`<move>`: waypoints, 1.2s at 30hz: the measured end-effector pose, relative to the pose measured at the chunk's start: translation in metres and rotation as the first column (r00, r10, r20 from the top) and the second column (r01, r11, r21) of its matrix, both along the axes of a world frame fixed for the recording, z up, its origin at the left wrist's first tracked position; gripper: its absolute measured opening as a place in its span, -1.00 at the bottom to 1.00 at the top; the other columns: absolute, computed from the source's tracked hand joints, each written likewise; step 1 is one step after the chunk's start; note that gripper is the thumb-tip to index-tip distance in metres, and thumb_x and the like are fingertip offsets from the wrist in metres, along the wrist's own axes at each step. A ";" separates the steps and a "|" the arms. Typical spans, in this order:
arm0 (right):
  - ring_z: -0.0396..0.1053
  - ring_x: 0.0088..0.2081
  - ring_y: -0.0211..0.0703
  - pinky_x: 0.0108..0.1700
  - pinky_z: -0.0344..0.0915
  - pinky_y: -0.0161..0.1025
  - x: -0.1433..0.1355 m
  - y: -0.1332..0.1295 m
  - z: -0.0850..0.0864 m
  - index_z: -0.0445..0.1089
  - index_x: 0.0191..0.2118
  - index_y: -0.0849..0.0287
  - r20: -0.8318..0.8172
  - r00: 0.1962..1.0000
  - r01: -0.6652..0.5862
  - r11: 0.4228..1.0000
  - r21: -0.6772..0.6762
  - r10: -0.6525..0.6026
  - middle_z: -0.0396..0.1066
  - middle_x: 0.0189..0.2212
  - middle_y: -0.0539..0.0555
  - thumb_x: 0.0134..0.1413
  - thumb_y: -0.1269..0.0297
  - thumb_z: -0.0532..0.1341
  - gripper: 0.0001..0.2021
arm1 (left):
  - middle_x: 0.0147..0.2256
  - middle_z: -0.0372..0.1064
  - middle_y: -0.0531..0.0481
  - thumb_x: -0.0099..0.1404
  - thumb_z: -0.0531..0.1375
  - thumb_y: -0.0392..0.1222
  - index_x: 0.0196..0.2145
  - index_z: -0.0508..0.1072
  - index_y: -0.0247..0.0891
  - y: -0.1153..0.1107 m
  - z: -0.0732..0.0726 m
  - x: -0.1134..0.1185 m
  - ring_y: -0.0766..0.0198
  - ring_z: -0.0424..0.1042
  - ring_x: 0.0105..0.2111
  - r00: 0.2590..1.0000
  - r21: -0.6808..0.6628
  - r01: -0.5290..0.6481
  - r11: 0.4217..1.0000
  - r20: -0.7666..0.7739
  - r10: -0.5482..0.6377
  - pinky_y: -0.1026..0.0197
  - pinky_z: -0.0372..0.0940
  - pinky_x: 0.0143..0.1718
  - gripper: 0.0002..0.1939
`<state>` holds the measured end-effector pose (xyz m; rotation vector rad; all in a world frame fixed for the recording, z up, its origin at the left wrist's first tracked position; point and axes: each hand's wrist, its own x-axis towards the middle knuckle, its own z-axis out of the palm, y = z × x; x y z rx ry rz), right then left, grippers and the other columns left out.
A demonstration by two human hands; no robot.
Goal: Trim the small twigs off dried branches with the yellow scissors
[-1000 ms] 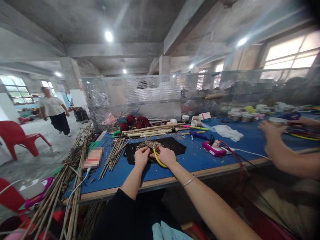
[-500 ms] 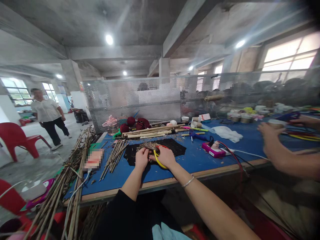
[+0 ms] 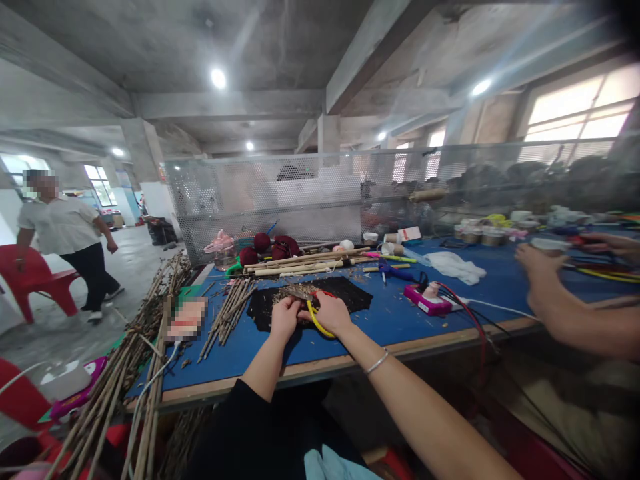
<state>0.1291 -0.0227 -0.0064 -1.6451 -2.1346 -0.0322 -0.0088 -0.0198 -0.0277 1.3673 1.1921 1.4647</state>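
My right hand (image 3: 334, 312) grips a pair of shears (image 3: 320, 324) with yellow and red handles; their metal blades point left over my left hand. My left hand (image 3: 285, 316) is closed just beside them, its fingertips pinched, and what it holds is hidden. Both hands are over a black cloth (image 3: 353, 293) strewn with small bits of cut twig. Left of the cloth lies a loose pile of cut sticks (image 3: 227, 319).
Long branches (image 3: 145, 347) lean over the table's left end. A purple power strip (image 3: 427, 300) with cables lies to the right. Yarn balls (image 3: 285, 247) and pale rods (image 3: 300, 268) lie behind. At the far right a co-worker's hand (image 3: 540, 267) holds a cup-like item.
My hands and the shears have barely moved. The person in the white shirt has walked further left, near the red chair. The co-worker's far hand has shifted slightly.
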 end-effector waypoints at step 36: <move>0.33 -0.19 0.01 -0.19 0.14 -0.21 -0.002 -0.004 0.001 0.26 -0.24 0.21 0.009 0.999 0.032 0.999 0.029 -0.033 0.38 -0.28 0.19 -0.23 -0.30 0.07 -0.37 | -0.40 0.44 -0.09 0.06 0.16 -0.24 -0.37 0.42 -0.34 -0.003 0.009 0.002 0.31 0.41 -0.49 0.950 -0.116 -0.044 0.992 0.301 0.077 0.36 0.26 -0.58 -0.84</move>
